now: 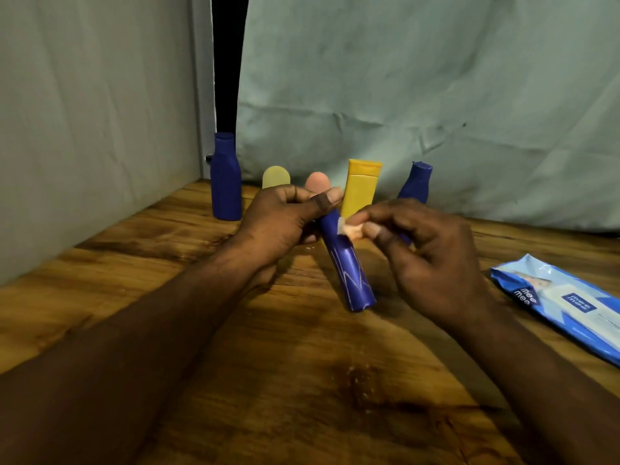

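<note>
Item: blue tube (349, 266) — a slim, glossy cylinder in deep blue with thin pale zigzag lines along its side and a flat near end. It lies mid-scene, tilted, its far end up in the left hand (285, 219) and its near end low at the table (268, 380); whether it touches the wood cannot be told. The left hand's fingers curl round the upper end, gripping it. The right hand (432, 256) pinches a small, soft, pale peach scrap (352, 229) between thumb and fingertips, and the scrap touches the tube's upper side. The table is wood with strong brown grain and darker stains near. In a row at the far edge, left to right: a tall blue bottle (225, 182), matte and upright; a pale yellow rounded cap (275, 176); a pink rounded cap (317, 181), partly hidden by the left hand; a yellow tube (360, 189) with a flat top; and a smaller blue bottle (416, 182), leaning. At the right edge lies a flat, shiny blue-and-white wipes pack (563, 303) — printed "mee mee". A creased grey-green cloth backdrop (402, 95) hangs behind.
</note>
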